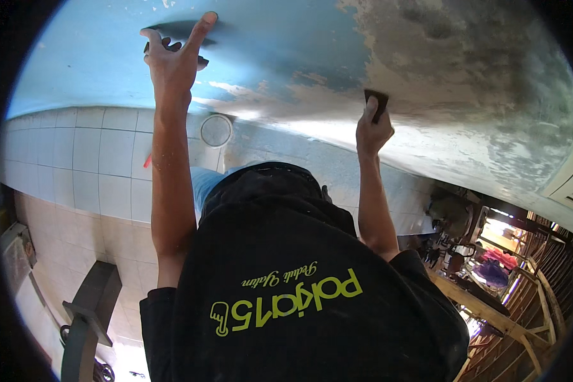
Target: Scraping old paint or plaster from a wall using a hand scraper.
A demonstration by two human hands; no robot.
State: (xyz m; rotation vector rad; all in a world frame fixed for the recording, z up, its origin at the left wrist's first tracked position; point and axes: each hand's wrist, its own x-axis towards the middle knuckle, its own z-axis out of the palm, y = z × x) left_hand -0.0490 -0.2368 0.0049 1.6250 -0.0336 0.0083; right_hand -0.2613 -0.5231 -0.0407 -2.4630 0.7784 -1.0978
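Before me rises a wall (pixel 277 43), blue on the left and patchy grey-white on the right, with ragged paint edges between. My left hand (pixel 174 57) is raised at the blue part, thumb and a finger spread and other fingers curled. Dark edges of a flat piece (pixel 203 63) show beside its palm; most of that piece is hidden, and a shadow falls on the wall beyond. My right hand (pixel 375 131) grips a small dark flat rectangular piece (pixel 379 107), thumb on its face, at the patchy part. Whether either piece touches the wall I cannot tell.
Pale tiles (pixel 95 143) run along the wall's foot. A round pale object (pixel 216 130) sits there, with a small red item (pixel 147 161) further left. A dark post (pixel 93 296) stands at lower left. Wooden framing (pixel 487 305) and colourful cloth (pixel 494 267) appear at right.
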